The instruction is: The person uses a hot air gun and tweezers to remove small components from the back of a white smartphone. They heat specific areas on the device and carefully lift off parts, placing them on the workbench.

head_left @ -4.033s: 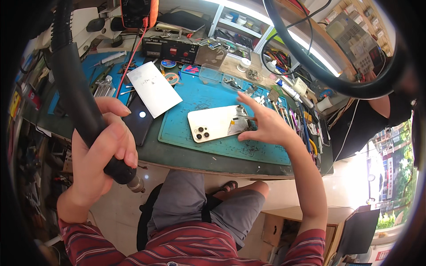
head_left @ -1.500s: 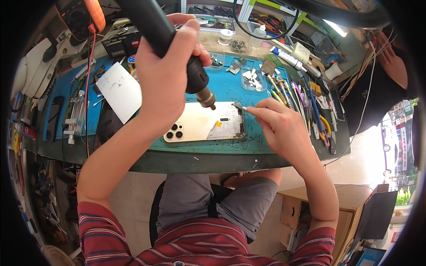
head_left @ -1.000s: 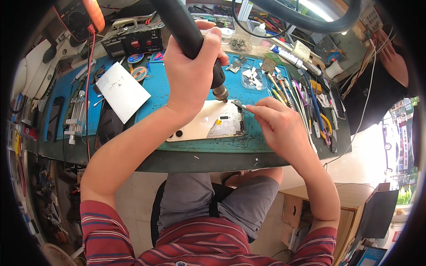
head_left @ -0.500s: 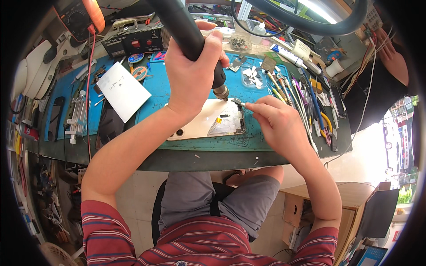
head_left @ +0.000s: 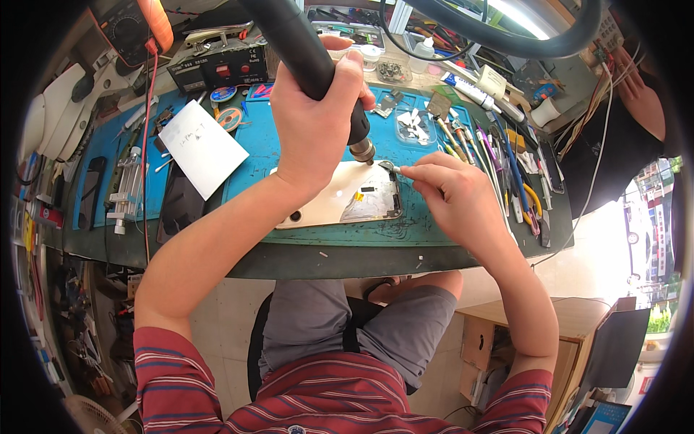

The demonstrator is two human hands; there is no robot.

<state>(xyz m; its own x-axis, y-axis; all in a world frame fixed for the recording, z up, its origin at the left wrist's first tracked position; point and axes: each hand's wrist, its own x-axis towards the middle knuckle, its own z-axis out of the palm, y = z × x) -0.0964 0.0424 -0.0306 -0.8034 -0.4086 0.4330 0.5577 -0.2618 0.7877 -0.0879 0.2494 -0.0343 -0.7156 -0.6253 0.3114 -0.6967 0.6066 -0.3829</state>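
Note:
A pale gold phone (head_left: pixel 340 204) lies back up on the blue-green work mat (head_left: pixel 434 224). My left hand (head_left: pixel 318 123) grips the thick black handle of a hot-air tool (head_left: pixel 307 54), whose metal nozzle (head_left: pixel 363 152) points down at the phone's upper right corner. My right hand (head_left: pixel 452 199) rests just right of the phone and pinches thin tweezers (head_left: pixel 394 168) whose tip sits at that same corner, beside the nozzle.
A white sheet of paper (head_left: pixel 202 147) and a dark phone (head_left: pixel 181 206) lie to the left. A row of hand tools (head_left: pixel 499 163) sits at the right, a black bench unit (head_left: pixel 220 69) at the back, and a small clear dish (head_left: pixel 416 126) behind the phone. Another person (head_left: pixel 636 101) is at the far right.
My left hand brought the hot-air tool from the bench's left front edge up over the phone and lowered its nozzle to the upper right corner. My right hand stayed by that corner with the tweezers.

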